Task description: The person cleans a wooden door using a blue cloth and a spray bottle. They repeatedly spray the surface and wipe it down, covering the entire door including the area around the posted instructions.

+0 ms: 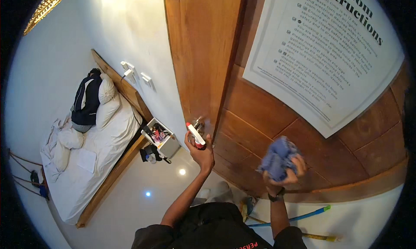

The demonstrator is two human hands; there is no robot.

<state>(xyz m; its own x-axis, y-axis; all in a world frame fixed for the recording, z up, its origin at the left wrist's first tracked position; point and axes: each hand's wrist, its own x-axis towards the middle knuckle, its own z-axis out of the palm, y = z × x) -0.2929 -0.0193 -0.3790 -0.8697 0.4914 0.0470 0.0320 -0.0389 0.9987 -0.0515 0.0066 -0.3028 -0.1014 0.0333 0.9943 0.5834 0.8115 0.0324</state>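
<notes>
In my left hand (202,154) is a spray bottle (196,134) with a white trigger head and a red nozzle tip. It is held up in front of a metal door handle (199,123) on the wooden door frame (208,54). The handle is partly hidden behind the bottle. A crumpled blue cloth (280,158) is bunched in my right hand (291,173), close to the lower part of a brown wooden panelled door (256,128). Whether the cloth touches the wood I cannot tell. The right hand is slightly blurred.
A printed sheet (312,64) with writing is fixed to the door. On the left, a person (86,101) is on a bed (107,145) with white sheets. A cluttered nightstand (169,146) stands beside it. Blue and yellow poles (308,214) lie low at the right.
</notes>
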